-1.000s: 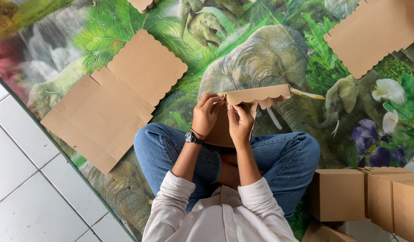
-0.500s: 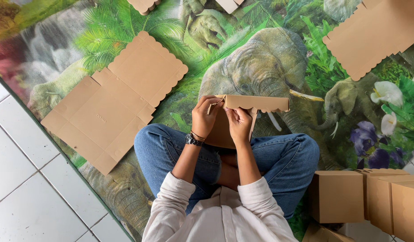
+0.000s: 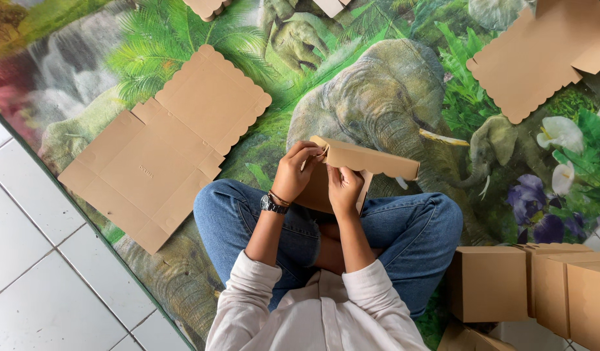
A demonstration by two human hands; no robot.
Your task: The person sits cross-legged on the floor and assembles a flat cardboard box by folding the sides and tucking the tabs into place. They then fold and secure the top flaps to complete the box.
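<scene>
I sit cross-legged in blue jeans on a mat printed with elephants (image 3: 391,97). A partly folded brown cardboard box (image 3: 371,159) is held over my lap by both hands. My left hand (image 3: 295,170), with a watch at the wrist, pinches the box's left corner from above. My right hand (image 3: 344,188) grips the box's near wall right beside it. One scalloped flap of the box points right, tilted slightly down.
A flat unfolded cardboard blank (image 3: 167,143) lies on the mat to my left. Another flat blank (image 3: 540,55) lies at the upper right. Several folded brown boxes (image 3: 534,286) stand at my right knee. White floor tiles (image 3: 33,279) border the mat on the left.
The box in my hands has turned: its long flap now slopes down to the right. My fingers have shifted at the left corner.
</scene>
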